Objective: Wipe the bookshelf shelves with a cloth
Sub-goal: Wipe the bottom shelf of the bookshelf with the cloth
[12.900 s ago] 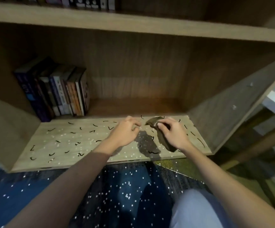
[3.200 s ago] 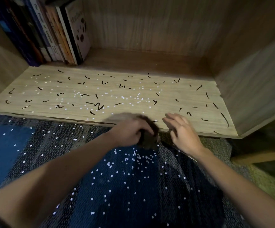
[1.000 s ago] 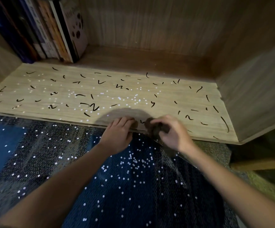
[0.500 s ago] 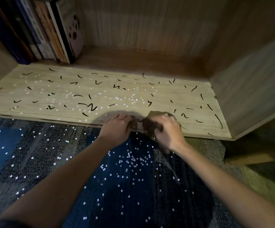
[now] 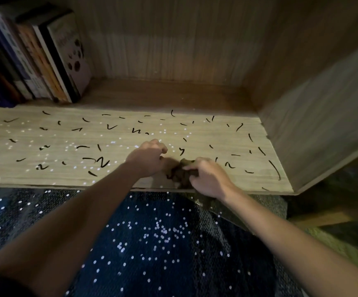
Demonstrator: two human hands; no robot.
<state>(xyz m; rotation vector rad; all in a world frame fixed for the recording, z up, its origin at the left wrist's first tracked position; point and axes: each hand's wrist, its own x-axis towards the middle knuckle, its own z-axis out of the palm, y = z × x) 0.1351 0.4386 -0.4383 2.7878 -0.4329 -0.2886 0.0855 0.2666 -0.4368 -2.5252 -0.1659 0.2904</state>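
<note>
The bottom shelf [image 5: 45, 172] of a wooden bookshelf is strewn with small black curled marks and white specks. A dark brown cloth [image 5: 179, 171] lies bunched near the shelf's front edge, right of the middle. My right hand [image 5: 208, 179] grips the cloth from the right with curled fingers. My left hand [image 5: 148, 157] is at the cloth's left side with fingers curled, touching or pinching its edge; the exact grip is hidden.
Several books [image 5: 45, 61] stand upright at the shelf's back left. The shelf's right side wall [image 5: 323, 125] rises close to my right hand. A dark blue carpet [image 5: 152, 243] with white specks lies in front of the shelf.
Both hands have moved forward from the shelf's front edge onto the shelf, carrying the bunched cloth with them. The view has shifted slightly closer.
</note>
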